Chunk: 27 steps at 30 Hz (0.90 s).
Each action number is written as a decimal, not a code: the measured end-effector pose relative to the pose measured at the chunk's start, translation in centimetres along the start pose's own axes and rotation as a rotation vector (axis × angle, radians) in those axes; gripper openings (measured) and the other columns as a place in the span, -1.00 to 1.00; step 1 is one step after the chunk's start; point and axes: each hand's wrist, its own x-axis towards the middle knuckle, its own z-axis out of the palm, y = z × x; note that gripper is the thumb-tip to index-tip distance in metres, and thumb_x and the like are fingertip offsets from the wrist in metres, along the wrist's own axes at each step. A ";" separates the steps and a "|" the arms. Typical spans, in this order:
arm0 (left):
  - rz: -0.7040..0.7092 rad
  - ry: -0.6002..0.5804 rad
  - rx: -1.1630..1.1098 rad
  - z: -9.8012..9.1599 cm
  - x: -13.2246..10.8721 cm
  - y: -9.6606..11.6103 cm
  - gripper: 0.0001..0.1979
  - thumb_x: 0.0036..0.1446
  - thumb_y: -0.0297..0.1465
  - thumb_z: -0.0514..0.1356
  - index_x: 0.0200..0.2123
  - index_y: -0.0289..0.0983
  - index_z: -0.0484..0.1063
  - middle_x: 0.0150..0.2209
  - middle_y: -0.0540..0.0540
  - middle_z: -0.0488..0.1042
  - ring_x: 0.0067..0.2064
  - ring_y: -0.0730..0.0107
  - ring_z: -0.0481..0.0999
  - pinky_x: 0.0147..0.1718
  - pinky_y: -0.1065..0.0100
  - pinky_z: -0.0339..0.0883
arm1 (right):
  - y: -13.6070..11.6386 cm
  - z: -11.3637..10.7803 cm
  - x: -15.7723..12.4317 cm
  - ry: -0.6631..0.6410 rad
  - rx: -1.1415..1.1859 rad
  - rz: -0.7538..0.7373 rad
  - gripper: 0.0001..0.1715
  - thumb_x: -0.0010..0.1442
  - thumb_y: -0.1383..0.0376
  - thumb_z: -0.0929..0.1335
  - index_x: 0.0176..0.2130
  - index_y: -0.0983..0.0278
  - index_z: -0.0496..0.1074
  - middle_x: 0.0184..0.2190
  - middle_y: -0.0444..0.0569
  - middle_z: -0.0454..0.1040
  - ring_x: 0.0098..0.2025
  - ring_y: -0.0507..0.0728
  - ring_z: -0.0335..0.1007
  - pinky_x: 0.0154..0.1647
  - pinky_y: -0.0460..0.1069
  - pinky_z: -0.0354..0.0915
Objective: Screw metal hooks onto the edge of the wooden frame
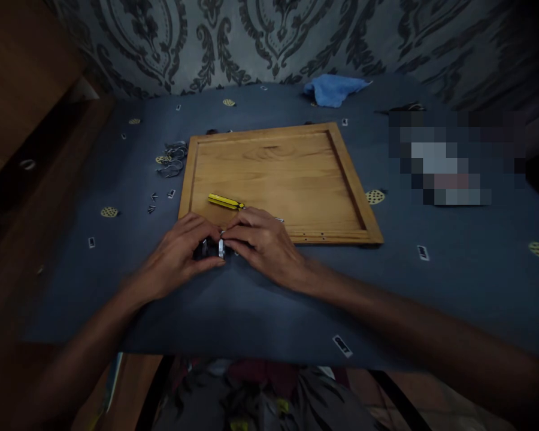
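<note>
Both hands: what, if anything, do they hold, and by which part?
A metal piece, between the left hand and right hand, beside the board; the part gripped is hidden.

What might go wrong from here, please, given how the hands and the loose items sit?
The small metal piece between the left hand and the right hand might slip from a fingertip grip. The yellow-handled tool, loose on the wooden panel beside the right hand, could be nudged and scratch the wood. The tiny loose pieces left of the panel might scatter if brushed.
</note>
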 end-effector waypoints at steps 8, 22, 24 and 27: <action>-0.009 0.004 0.008 -0.1 -0.1 0.1 -0.71 0.32 -0.12 0.28 -0.13 -0.23 0.43 -0.19 -0.05 0.55 -0.08 0.23 0.49 -0.10 0.29 0.37 | 0.4 0.3 -0.1 0.036 -0.043 -0.058 -0.74 0.43 0.30 0.34 -0.12 0.28 0.65 -0.27 0.06 0.54 -0.19 0.19 0.42 -0.16 0.08 0.34; 0.034 0.001 0.038 0.0 0.0 0.2 -0.72 0.35 -0.14 0.25 -0.08 -0.23 0.45 -0.17 -0.06 0.53 -0.08 0.24 0.48 -0.08 0.29 0.37 | 0.1 0.1 0.3 -0.015 0.014 0.060 -0.87 0.34 0.37 0.43 -0.20 0.28 0.65 -0.29 0.01 0.53 -0.17 0.17 0.44 -0.15 0.05 0.34; 0.027 -0.002 0.036 0.0 -0.1 0.1 -0.72 0.35 -0.13 0.25 -0.08 -0.22 0.45 -0.16 -0.06 0.55 -0.08 0.24 0.48 -0.08 0.29 0.37 | 0.1 0.1 0.2 -0.021 0.019 0.070 -0.87 0.34 0.35 0.43 -0.19 0.26 0.65 -0.29 0.00 0.52 -0.17 0.17 0.44 -0.15 0.04 0.34; 0.000 -0.011 0.017 0.0 -0.2 0.1 -0.71 0.34 -0.13 0.26 -0.06 -0.21 0.45 -0.14 -0.05 0.55 -0.06 0.24 0.49 -0.06 0.29 0.38 | 0.1 0.0 0.2 -0.039 0.032 0.089 -0.88 0.32 0.37 0.44 -0.17 0.25 0.65 -0.26 0.01 0.53 -0.15 0.17 0.45 -0.13 0.04 0.35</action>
